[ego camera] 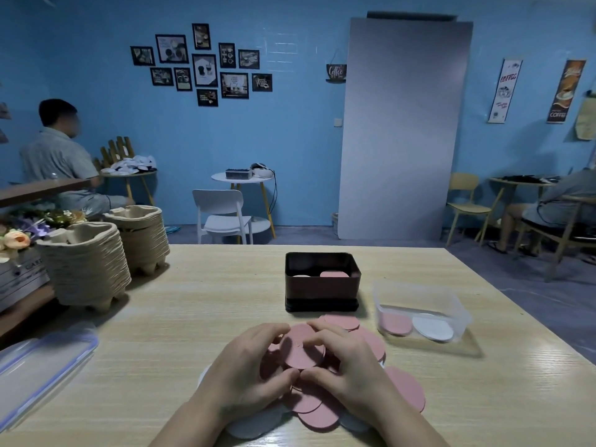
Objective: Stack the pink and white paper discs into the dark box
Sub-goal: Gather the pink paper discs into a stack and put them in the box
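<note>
Left hand [254, 372] and right hand [348, 372] both pinch the pink disc stack [301, 350]; best square its edges before the dark box [322, 285].

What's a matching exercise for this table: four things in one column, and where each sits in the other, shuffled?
Things:
1. dark box
2. clear tub
3. pulp trays
4. lid

Places:
A. near left edge
B. far left
C. right of the dark box
D. middle, beyond the disc pile

Pairs: 1-D, 2-C, 3-B, 4-A
</note>
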A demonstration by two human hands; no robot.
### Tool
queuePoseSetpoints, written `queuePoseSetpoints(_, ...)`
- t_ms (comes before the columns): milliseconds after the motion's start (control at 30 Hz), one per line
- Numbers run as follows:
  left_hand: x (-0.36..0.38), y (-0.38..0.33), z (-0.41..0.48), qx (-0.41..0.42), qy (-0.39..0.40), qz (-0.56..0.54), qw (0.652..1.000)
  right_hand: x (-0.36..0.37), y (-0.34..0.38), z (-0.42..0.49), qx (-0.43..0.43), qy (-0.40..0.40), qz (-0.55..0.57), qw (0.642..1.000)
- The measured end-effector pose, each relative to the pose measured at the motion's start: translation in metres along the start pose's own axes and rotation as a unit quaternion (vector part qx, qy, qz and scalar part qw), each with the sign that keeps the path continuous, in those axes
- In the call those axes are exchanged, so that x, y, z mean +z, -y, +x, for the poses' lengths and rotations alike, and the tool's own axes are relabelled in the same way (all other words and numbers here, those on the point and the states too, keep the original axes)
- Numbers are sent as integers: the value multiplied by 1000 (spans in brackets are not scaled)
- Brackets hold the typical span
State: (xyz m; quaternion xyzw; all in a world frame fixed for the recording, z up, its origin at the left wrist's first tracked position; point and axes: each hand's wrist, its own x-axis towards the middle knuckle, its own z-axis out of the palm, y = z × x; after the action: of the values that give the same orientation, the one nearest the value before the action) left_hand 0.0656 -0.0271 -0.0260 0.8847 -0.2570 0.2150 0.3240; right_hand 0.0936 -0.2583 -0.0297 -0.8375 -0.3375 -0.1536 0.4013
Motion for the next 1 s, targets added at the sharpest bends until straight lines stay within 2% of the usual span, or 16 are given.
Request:
queuePoseSetpoints(167,1,-2,0,-5,-9,-5,1000,0,-1,-1,26,-15,23,999)
queuePoseSetpoints(700,6,5,1,-13,-4,0,1000,-1,4,2,0,7,-41,999)
queuePoseSetpoints(1000,4,4,3,-15,6,5,1000,-16,0,20,-12,92,-123,988)
